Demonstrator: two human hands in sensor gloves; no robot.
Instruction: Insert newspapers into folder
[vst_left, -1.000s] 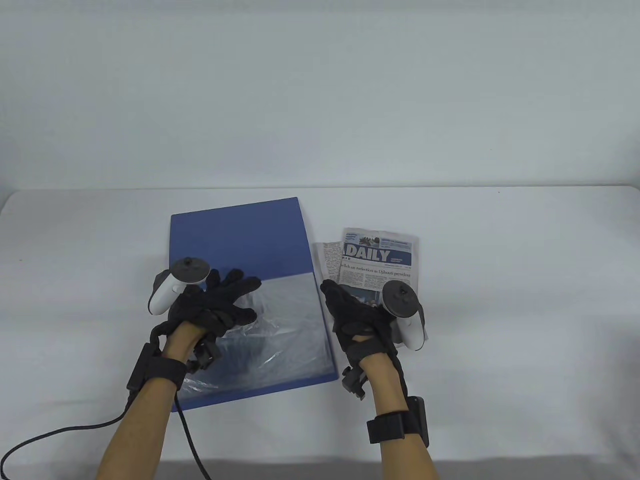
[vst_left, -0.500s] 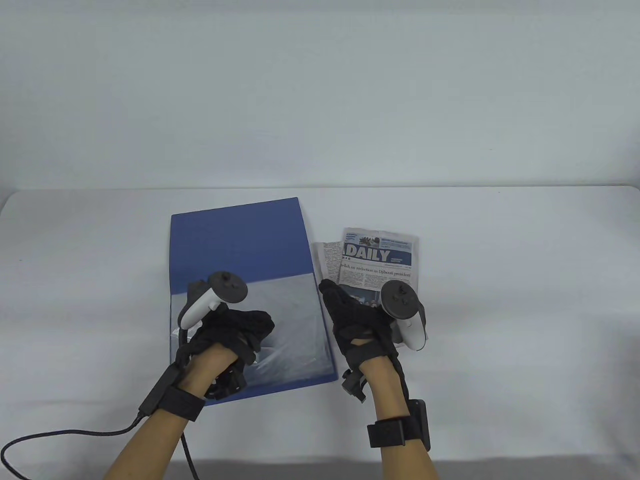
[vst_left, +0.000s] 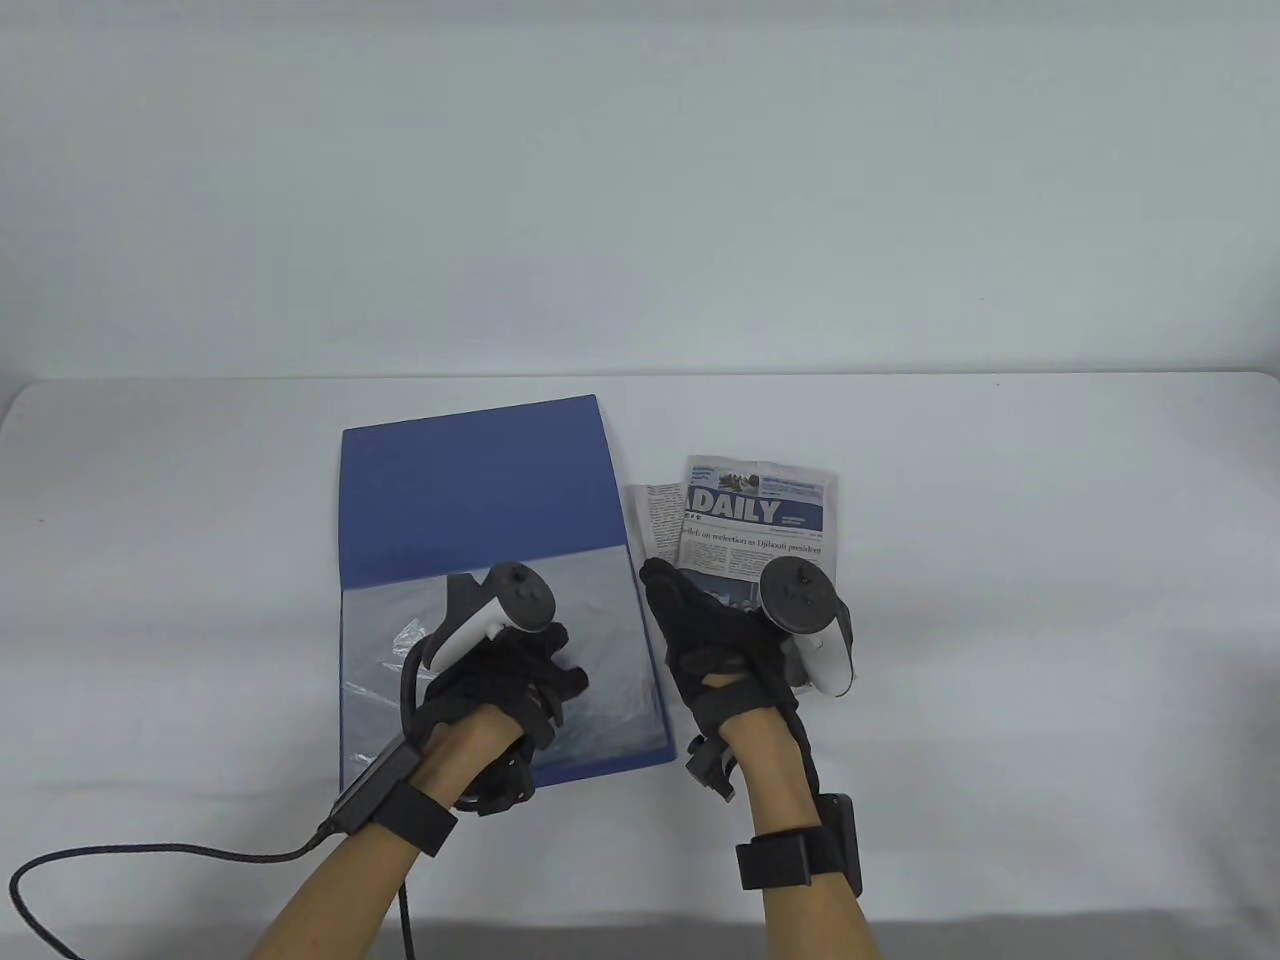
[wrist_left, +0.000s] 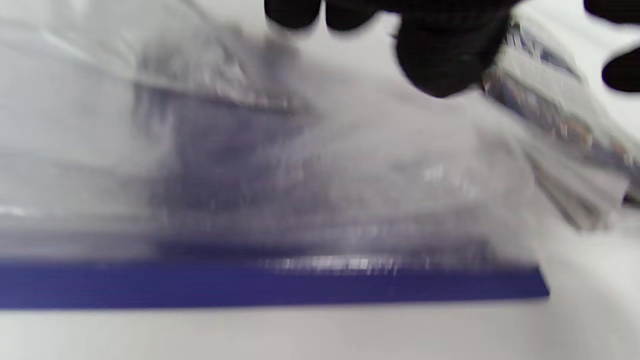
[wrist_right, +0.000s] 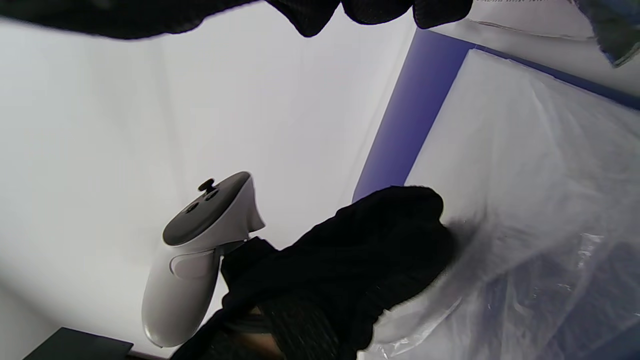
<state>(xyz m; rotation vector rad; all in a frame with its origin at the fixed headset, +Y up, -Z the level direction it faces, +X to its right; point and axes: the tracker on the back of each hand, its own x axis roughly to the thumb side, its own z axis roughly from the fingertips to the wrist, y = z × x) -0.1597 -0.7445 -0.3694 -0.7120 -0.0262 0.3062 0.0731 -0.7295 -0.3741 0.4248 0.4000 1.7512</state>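
A blue folder (vst_left: 480, 480) lies open on the white table, with a clear plastic sleeve (vst_left: 390, 650) over its near half. My left hand (vst_left: 530, 680) is curled into a fist on the sleeve's right part and grips the plastic. The right wrist view shows that fist (wrist_right: 350, 265) bunching the sleeve (wrist_right: 525, 175). The left wrist view is blurred and shows my fingers (wrist_left: 440, 60) over the sleeve (wrist_left: 300, 165) and the folder's blue edge (wrist_left: 250, 287). A folded newspaper (vst_left: 755, 510) headed "DAILY" lies just right of the folder. My right hand (vst_left: 705, 640) rests flat on its near part.
A second sheet of newsprint (vst_left: 655, 515) sticks out from under the newspaper's left side. A black cable (vst_left: 150, 855) runs from my left wrist across the table's near left. The table's front edge (vst_left: 640, 915) is close behind my forearms.
My left hand went from spread open on the sleeve to a fist, sliding right and toward me with the plastic. The right hand and newspaper have not moved.
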